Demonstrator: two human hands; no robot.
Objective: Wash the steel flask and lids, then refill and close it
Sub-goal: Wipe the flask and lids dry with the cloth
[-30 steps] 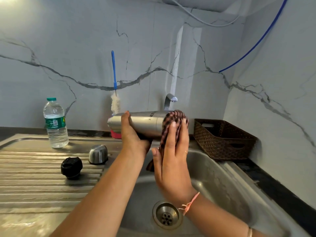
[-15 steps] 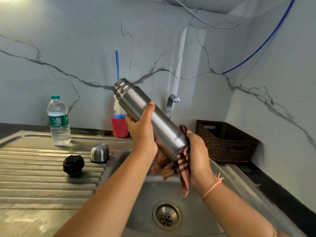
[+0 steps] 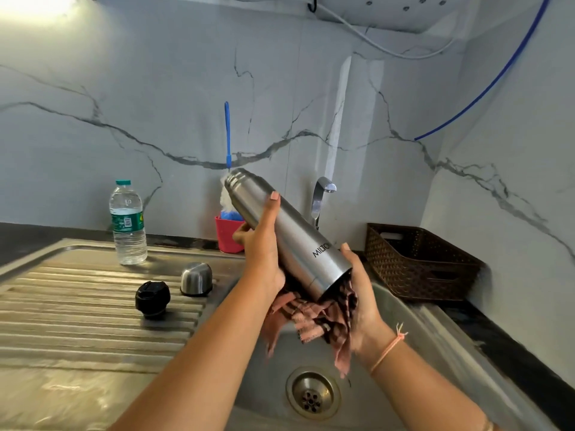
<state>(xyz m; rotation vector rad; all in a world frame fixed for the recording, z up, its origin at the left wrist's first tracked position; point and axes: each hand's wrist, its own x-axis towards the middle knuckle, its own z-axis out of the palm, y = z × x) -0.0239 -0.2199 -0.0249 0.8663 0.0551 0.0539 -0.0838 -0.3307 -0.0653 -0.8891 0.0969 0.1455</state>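
Both hands grip: left hand wraps the flask, right hand cups the cloth under its base; twist steadily, wiping evenly.

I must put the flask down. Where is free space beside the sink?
The ribbed steel drainboard is bare in front of the black round lid, and left of it, in front of the clear plastic water bottle. Crowded: around the steel dome cap and over the steel sink.
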